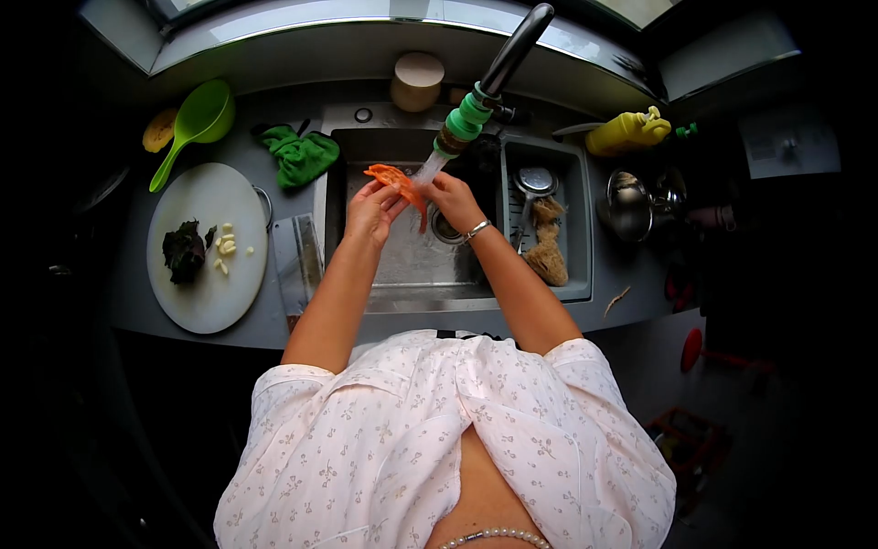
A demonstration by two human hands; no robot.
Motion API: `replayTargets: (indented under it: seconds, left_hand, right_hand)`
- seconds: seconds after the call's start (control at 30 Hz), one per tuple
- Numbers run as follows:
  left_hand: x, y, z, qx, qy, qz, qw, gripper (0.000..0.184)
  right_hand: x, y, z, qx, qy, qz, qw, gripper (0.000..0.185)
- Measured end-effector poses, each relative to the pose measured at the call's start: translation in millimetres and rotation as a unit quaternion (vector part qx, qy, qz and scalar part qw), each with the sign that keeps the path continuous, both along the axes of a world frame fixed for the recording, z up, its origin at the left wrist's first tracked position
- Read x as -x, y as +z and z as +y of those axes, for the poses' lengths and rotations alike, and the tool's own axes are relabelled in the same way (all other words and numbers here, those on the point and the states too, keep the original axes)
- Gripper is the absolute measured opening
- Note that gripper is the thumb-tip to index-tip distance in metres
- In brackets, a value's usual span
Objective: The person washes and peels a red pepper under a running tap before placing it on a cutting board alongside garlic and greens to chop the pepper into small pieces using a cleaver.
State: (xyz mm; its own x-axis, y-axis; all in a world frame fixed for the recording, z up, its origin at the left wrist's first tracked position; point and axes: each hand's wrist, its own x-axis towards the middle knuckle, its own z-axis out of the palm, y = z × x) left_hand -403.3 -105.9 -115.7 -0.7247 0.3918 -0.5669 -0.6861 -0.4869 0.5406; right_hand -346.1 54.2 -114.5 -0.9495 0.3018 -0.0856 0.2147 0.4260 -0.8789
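On the worktop (128,256), a cutting board (201,302) is carrying dark leaves (186,252), and a green cloth (300,156) is lying beside the sink (402,265). The tap (515,50) is reaching over it, pouring water (430,167). Over the sink, my left hand (370,212) is pinching an orange piece (391,176); whether my right hand (455,203) is gripping too, I cannot tell. The piece is looking bright and ragged, a strip hanging down.

Head Camera: Forward-Down Orientation

The single view originates at the wearer's head and faces forward and steeply down. The shirt (402,439) occupies the near field at the bottom. The left hand (370,210) and right hand (455,203), over the sink (402,295), occupy the middle distance. The window ledge (302,38) bounds the top. Wide-angle curvature bends straight edges.
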Motion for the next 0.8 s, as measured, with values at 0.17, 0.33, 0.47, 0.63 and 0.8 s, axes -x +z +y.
replayTargets:
  seconds: [0.17, 0.33, 0.47, 0.63, 0.8]
  left_hand:
    - [2, -9, -4, -0.008, -0.007, -0.014, 1.0, 0.032]
    - [-5, -16, 2, -0.064, -0.002, -0.048, 0.997, 0.029]
    - [-7, -11, -2, -0.067, -0.021, -0.091, 0.993, 0.024]
    - [-2, -17, -7, -0.015, -0.022, -0.03, 0.999, 0.021]
    - [0, -18, 5, 0.005, -0.053, -0.04, 0.998, 0.021]
  right_hand:
    - [-11, 2, -4, 0.291, -0.002, -0.068, 0.954, 0.025]
    - [-11, 14, -10, 0.362, -0.035, -0.084, 0.928, 0.023]
    - [-10, 11, -13, 0.382, -0.068, -0.119, 0.914, 0.022]
    - [-6, 8, -21, -0.011, -0.1, -0.004, 0.995, 0.033]
    - [-6, 54, -26, -0.048, -0.087, -0.058, 0.993, 0.037]
